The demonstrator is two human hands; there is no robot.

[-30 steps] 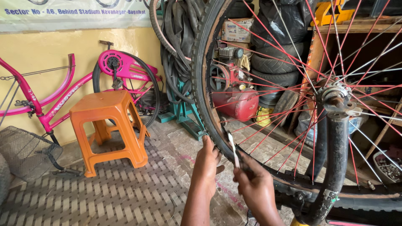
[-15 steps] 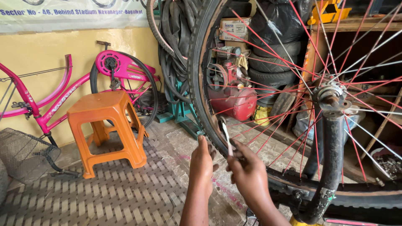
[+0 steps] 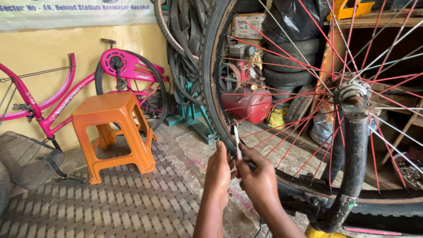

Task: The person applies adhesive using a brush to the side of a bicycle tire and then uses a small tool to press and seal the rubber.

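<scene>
- Bicycle wheel stands upright at right of view; its hub lies far right.
- Both hands meet at the wheel's lower rim, left hand beside right hand.
- Plastic stool stands left of the wheel.
- Bicycle frame leans behind the stool, against the wall.
- Compressor sits behind the wheel.
- Wire basket lies far left.

Bicycle repair workshop, stacked tyres, hanging inner tubes, red air compressor, pink bicycle frame, spoked wheel
</scene>
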